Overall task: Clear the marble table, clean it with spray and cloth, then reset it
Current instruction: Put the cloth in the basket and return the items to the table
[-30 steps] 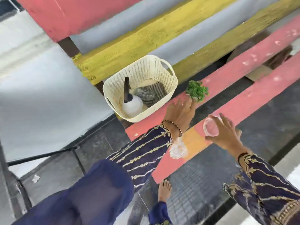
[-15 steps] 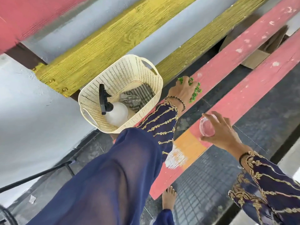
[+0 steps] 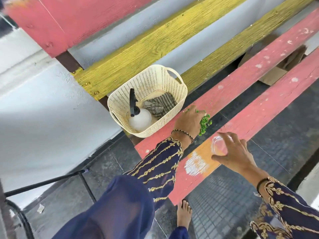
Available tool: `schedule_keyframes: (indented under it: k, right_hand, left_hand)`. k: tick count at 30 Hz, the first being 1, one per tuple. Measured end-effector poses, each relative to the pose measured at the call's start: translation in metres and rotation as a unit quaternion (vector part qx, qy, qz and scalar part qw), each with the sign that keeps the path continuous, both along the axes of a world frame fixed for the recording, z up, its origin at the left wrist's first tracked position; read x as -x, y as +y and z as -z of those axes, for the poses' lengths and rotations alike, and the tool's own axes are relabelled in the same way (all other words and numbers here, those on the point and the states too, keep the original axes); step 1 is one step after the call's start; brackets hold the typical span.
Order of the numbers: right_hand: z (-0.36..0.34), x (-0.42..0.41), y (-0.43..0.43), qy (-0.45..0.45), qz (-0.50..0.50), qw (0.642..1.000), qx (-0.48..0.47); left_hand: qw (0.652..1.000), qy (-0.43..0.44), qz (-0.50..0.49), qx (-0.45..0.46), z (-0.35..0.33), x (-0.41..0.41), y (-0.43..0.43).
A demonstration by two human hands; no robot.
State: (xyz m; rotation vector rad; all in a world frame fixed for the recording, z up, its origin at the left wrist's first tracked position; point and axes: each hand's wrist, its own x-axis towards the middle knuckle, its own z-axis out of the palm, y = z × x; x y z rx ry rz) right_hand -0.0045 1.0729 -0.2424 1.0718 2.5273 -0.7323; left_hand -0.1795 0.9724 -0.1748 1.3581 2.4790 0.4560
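Note:
My left hand (image 3: pixel 188 122) grips a small green plant (image 3: pixel 204 124) low over a pink bench slat (image 3: pixel 241 83), just right of a cream perforated basket (image 3: pixel 174 107). In the basket lie a white spray bottle (image 3: pixel 140 120) with a black trigger and a striped grey cloth (image 3: pixel 159 106). My right hand (image 3: pixel 236 154) holds a small clear glass (image 3: pixel 220 146) above the nearer pink slat (image 3: pixel 269 104). The marble table is out of view.
Yellow slats (image 3: pixel 155 45) form the bench back behind the basket. A cardboard box (image 3: pixel 276 69) sits under the bench at the right. Dark tiled floor (image 3: pixel 233 200) lies below, with my bare foot (image 3: pixel 184 214) on it. A black metal leg (image 3: pixel 43 182) crosses the lower left.
My left hand has brought the green plant down from raised to low over the pink slat beside the basket. My right hand keeps the glass over the nearer slat.

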Motion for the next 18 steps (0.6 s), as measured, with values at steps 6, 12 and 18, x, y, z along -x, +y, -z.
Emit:
schedule_keyframes:
  k: [6, 12, 18]
  right_hand:
    - [-0.072, 0.007, -0.08, 0.061, -0.059, 0.996, -0.02]
    - [-0.155, 0.018, -0.191, 0.149, -0.09, 0.985, 0.015]
    - [-0.229, 0.025, -0.333, 0.186, -0.163, 0.968, 0.05]
  left_hand:
    - [0.996, -0.054, -0.069, 0.021, -0.062, -0.018, -0.116]
    - [0.991, -0.023, -0.132, -0.023, -0.149, -0.035, -0.247]
    - [0.977, 0.004, -0.202, -0.065, -0.232, -0.062, -0.409]
